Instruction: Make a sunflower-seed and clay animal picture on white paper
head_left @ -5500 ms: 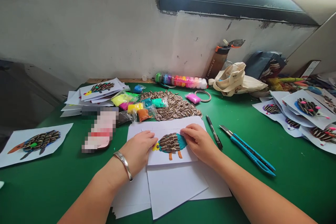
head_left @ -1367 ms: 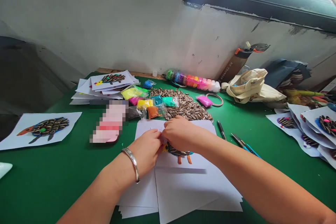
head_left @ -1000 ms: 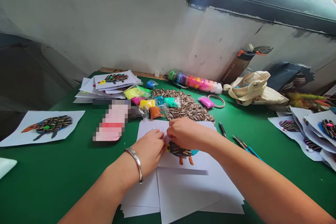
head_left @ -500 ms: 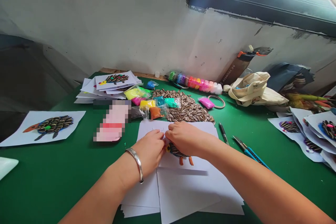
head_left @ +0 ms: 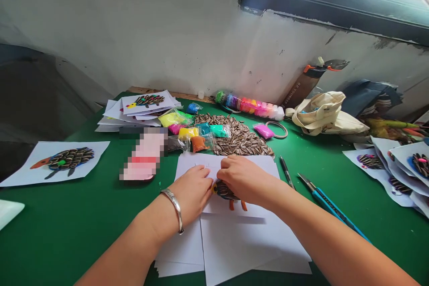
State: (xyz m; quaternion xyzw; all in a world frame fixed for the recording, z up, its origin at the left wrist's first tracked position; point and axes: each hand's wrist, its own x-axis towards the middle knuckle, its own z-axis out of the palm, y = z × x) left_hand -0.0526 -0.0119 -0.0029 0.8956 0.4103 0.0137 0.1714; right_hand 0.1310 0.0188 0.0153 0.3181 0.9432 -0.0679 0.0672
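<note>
Grey scuffed wall (head_left: 134, 31) & dark window frame (head_left: 328, 4) up top, green table top (head_left: 67, 219) below. Both bare hands are on a white card w/ a sunflower-seed & clay hedgehog (head_left: 225, 190), card lying on loose white paper sheets (head_left: 234, 246). Left hand (head_left: 192, 196), silver bangle (head_left: 174, 211) on wrist, rests on card's upper-left area, fingers half curled, tips just by hedgehog's yellow head. Right hand (head_left: 246, 181) sits over the seed body, fingers curved down, very near left hand. Neither hand clearly closed; can't tell if fingertips pinch anything. Orange clay feet show just below R hand.

Straight ahead of hands: striped seed pile (head_left: 239, 140), bagged clay (head_left: 187, 132) at its L, pink clay bag (head_left: 263, 131) at its R. R of R hand: black pen (head_left: 286, 171), blue craft knife (head_left: 333, 208). L of left hand: pixelated object (head_left: 144, 158), too blurred to tell. Further L, finished hedgehog card (head_left: 69, 161); far R, more cards (head_left: 378, 174).
</note>
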